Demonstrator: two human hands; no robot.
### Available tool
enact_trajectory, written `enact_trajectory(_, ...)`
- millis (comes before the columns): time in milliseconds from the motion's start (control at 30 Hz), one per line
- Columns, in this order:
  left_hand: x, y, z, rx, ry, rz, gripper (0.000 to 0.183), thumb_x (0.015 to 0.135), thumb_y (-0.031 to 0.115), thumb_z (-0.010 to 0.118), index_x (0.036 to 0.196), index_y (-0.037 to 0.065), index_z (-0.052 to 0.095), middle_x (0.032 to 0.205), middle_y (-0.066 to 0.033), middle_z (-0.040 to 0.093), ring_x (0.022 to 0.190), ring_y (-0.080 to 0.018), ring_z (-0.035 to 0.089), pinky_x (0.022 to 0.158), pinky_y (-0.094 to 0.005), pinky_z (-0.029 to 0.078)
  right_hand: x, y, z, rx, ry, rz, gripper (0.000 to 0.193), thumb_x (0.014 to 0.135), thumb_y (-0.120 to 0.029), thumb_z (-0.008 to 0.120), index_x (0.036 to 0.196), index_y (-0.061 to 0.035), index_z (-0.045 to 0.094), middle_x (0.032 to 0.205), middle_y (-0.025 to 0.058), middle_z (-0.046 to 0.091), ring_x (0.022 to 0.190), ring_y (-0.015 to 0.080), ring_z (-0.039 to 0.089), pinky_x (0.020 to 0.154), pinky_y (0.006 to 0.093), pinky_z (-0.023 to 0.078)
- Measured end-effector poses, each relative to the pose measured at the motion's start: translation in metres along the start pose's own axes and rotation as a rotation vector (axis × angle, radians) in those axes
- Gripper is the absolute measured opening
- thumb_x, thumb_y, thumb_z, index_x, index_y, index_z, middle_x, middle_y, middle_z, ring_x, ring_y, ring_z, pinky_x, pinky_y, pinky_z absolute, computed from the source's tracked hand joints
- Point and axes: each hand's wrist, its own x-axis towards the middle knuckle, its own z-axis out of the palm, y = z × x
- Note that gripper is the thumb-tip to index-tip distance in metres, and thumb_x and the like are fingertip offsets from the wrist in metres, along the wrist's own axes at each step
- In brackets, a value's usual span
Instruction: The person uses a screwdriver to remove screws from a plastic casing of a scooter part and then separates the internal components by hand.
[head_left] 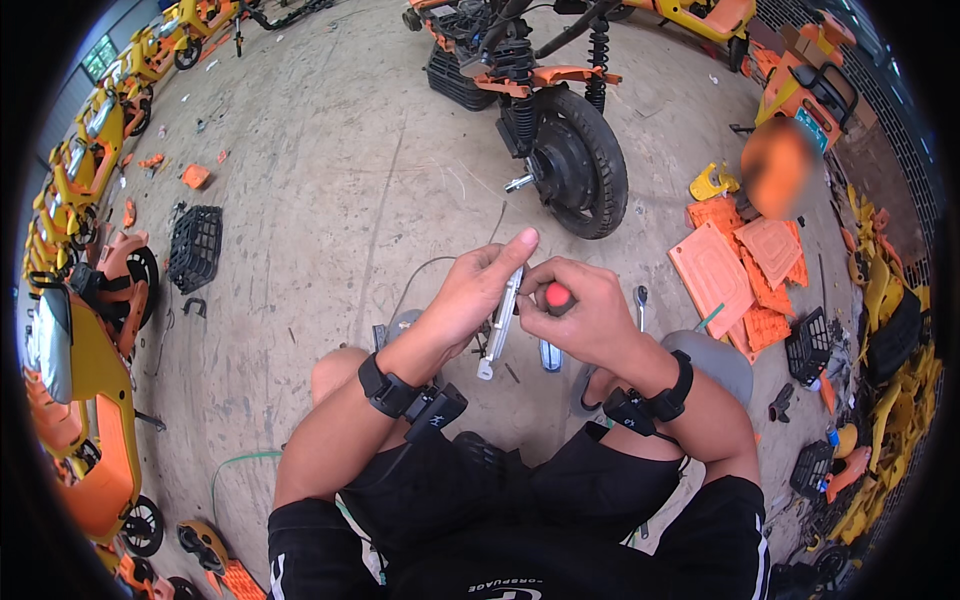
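My left hand point(472, 290) is closed around a long, narrow silver metal part point(502, 325), its thumb pointing up and away from me. The lower end of this part is rounded and sticks out below the hand. My right hand point(590, 315) grips a tool, seemingly a screwdriver point(558, 296), by a dark handle with a red end. That handle is seen end-on, and its tip is hidden behind the fingers. Both hands meet in front of my knees, the right fingers touching or nearly touching the metal part. A small blue-and-silver object point(550, 356) lies on the floor below them.
A scooter's rear wheel point(580, 165) with its frame stands just ahead. A ratchet wrench point(641, 305) lies right of my hands. Orange panels point(715, 275) are piled at right, a black crate point(195, 248) sits at left, and yellow scooters point(95, 400) line the left side.
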Motion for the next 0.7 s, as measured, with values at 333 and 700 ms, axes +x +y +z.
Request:
enact_trajectory(333,0.0004,0.0011,0.0042,0.023,0.044,-0.009,0.05,0.093,0.057,0.054,0.087,0.007,0.06,0.073,0.0014,0.054,0.062,-0.0048,0.049,0.053,-0.0203,0.038,0.0019,-0.0045,-0.0035,0.09,-0.051,0.196,0.018,0.075,-0.013,0.073,0.085,-0.0007,0.064,0.077,0.0122,0.068,0.068,0.0264,0.067,0.063,0.0329,0.052)
enact_trajectory(700,0.0011,-0.0005,0.0035,0.034,0.04,0.042,0.051,0.094,0.056,0.052,0.086,0.007,0.061,0.07,0.0021,0.054,0.06,-0.0047,0.048,0.052,-0.0199,0.037,0.0005,-0.0014,-0.0036,0.18,-0.067,0.271,0.018,0.077,-0.014,0.074,0.085,0.0002,0.067,0.076,0.0129,0.068,0.065,0.0225,0.066,0.063,0.0311,0.051)
